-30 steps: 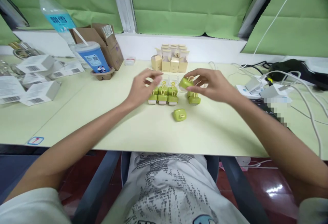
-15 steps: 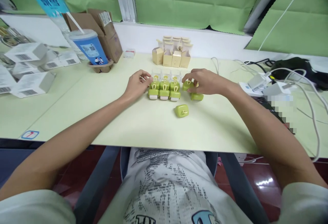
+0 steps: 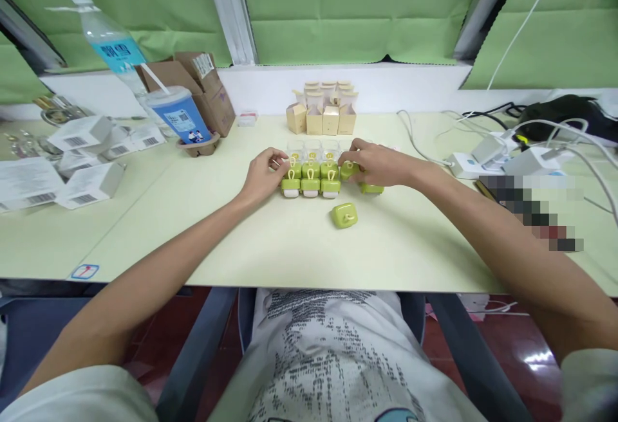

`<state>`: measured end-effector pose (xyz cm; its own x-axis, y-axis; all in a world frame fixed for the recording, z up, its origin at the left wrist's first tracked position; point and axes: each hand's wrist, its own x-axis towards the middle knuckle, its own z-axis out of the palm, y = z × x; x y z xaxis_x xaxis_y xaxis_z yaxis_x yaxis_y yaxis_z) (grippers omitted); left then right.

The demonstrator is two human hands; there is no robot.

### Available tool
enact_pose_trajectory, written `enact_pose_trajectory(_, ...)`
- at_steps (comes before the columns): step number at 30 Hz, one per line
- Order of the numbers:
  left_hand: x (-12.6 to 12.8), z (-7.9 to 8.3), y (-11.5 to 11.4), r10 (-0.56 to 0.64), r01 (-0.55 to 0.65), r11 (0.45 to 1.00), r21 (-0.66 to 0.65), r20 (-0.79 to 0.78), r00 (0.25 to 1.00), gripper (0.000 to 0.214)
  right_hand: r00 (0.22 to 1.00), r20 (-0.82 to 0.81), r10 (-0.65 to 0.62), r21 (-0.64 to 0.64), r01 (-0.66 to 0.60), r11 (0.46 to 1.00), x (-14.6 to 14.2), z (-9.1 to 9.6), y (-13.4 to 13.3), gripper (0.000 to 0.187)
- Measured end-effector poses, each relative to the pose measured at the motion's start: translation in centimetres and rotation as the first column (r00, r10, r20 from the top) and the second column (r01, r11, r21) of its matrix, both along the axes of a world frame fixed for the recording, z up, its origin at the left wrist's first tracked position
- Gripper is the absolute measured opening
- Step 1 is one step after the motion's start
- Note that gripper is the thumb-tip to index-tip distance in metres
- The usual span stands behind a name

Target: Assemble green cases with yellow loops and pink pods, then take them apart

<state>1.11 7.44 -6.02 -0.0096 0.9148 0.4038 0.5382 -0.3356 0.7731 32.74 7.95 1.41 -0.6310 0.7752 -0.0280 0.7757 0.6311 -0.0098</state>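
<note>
Several small green cases with yellow loops [image 3: 310,178] stand in neat rows on the pale table [image 3: 270,235]. My left hand [image 3: 264,173] rests with curled fingers against the left end of the rows, fingertips touching the back-left case. My right hand [image 3: 378,165] is closed on one green case [image 3: 348,170] and holds it against the right end of the rows. Another green case [image 3: 372,188] sits just under that hand's far side. One more green case [image 3: 344,215] lies alone in front of the rows. Clear plastic cups [image 3: 312,148] stand right behind the rows.
Small cream cartons [image 3: 322,115] cluster at the back centre. A blue cup with straw [image 3: 180,115], a water bottle [image 3: 114,45] and a brown box [image 3: 207,91] stand back left, white labelled boxes [image 3: 80,152] far left. Chargers and white cables [image 3: 502,152] crowd the right.
My right hand has come down with the green case from above the table to the right end of the rows. My left hand has lowered onto the left end of the rows.
</note>
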Motion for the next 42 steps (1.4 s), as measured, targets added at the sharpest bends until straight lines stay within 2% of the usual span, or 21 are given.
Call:
enact_pose_trajectory(5, 0.0, 0.1, -0.2, 0.008, -0.008, 1.000, -0.012, 0.005, 1.000, 0.013, 1.000, -0.005, 0.021, 0.038, -0.021, 0.999, -0.2, 0.0, 0.0, 0.044)
enact_pose_trajectory(14, 0.0, 0.2, -0.1, 0.004, -0.004, 1.000, -0.017, -0.019, 1.000, 0.014, 1.000, -0.010, -0.005, 0.120, 0.006, 0.993, -0.6, 0.6, -0.4, 0.023)
enact_pose_trajectory(19, 0.0, 0.2, 0.0, 0.002, -0.003, 1.000, -0.021, -0.011, 1.000, 0.014, 1.000, -0.002, -0.009, 0.131, 0.009, 0.991, -0.8, 0.6, -0.7, 0.022)
enact_pose_trajectory(24, -0.1, 0.1, 0.0, 0.007, -0.007, 1.000, -0.005, -0.020, 1.000, 0.013, 0.999, -0.029, -0.024, 0.115, 0.028, 0.993, -0.8, 0.6, -0.6, 0.030)
enact_pose_trajectory(28, -0.1, 0.0, 0.1, 0.001, -0.001, 1.000, 0.014, -0.025, 1.000, 0.011, 0.980, -0.196, -0.022, 0.142, 0.051, 0.989, 1.3, 1.9, 0.5, 0.030)
enact_pose_trajectory(31, 0.0, 0.1, 0.1, -0.002, 0.002, 1.000, 0.024, -0.035, 0.999, 0.011, 0.943, -0.325, -0.075, 0.217, 0.152, 0.964, 4.0, 2.8, 2.0, 0.031)
enact_pose_trajectory(35, 0.1, 0.2, 0.0, 0.004, -0.003, 1.000, 0.016, -0.034, 0.999, 0.012, 0.940, -0.257, -0.227, 0.200, 0.281, 0.939, 6.8, 2.6, 4.1, 0.029)
enact_pose_trajectory(36, 0.1, 0.2, 0.0, 0.006, -0.005, 1.000, 0.014, -0.034, 0.999, 0.012, 0.947, -0.226, -0.227, 0.183, 0.270, 0.945, 6.9, 2.4, 4.4, 0.029)
enact_pose_trajectory(38, 0.1, 0.2, 0.0, 0.006, -0.006, 1.000, 0.012, -0.036, 0.999, 0.012, 0.963, -0.223, -0.150, 0.128, 0.181, 0.975, 6.5, 2.1, 4.2, 0.028)
enact_pose_trajectory(40, 0.1, 0.2, 0.0, 0.003, -0.003, 1.000, 0.017, -0.045, 0.999, 0.012, 0.965, -0.261, -0.031, 0.049, 0.046, 0.998, 5.1, 2.0, 3.3, 0.029)
enact_pose_trajectory(42, 0.1, 0.1, 0.0, -0.004, 0.005, 1.000, 0.025, -0.055, 0.998, 0.011, 0.971, -0.235, 0.046, -0.005, -0.048, 0.999, 3.3, 1.9, 1.9, 0.033)
